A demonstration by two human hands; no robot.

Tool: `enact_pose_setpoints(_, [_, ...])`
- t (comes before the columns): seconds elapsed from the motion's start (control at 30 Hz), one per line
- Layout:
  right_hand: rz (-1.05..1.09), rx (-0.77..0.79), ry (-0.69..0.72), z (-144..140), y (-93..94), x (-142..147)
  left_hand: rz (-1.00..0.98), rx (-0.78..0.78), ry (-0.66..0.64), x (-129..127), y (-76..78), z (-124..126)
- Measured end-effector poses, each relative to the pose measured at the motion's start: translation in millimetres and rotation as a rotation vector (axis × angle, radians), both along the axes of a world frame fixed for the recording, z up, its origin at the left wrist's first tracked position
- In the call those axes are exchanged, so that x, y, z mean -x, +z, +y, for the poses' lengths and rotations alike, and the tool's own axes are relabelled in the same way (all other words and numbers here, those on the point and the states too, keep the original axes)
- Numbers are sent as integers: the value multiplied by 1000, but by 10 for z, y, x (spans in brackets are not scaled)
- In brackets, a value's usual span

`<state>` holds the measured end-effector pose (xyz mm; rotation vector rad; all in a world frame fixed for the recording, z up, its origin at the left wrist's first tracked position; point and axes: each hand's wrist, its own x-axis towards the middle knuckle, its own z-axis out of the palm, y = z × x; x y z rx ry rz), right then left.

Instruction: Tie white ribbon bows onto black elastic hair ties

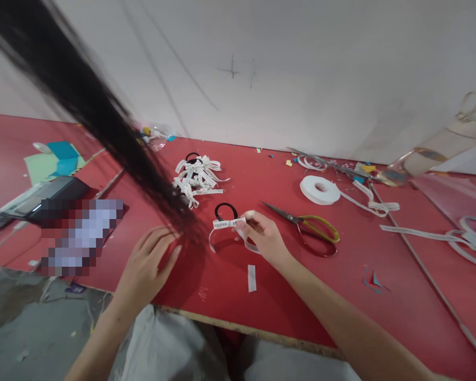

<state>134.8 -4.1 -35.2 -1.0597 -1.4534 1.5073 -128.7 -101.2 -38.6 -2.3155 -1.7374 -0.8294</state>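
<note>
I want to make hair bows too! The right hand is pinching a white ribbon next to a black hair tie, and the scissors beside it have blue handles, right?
Not quite: the scissors have yellow-green handles, not blue. The head view shows it. The right hand does pinch the white ribbon next to the black hair tie.

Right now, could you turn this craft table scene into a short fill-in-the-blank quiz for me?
1. The right hand pinches a printed white ribbon tied to a black ____.
2. The scissors have ____ handles.
3. The left hand lies ____ on the red table.
Missing words: hair tie; yellow; flat
</note>
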Motion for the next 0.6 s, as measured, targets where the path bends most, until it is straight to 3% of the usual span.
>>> enact_pose_setpoints(0.23, [83, 108, 51, -2, -71, 10, -307, 235, -142, -470, 264, 375])
enact_pose_setpoints(0.4, [80, 67, 42, 12, -90, 1, -524, 426, -187, -600, 376, 589])
enact_pose_setpoints(0.5, [70, 49, 0, 18, -80, -3, -535, 408, -216, -624, 395, 693])
enact_pose_setpoints(0.6, [48, 14, -41, 17, -72, -7, -426, 415, -327, -664, 419, 823])
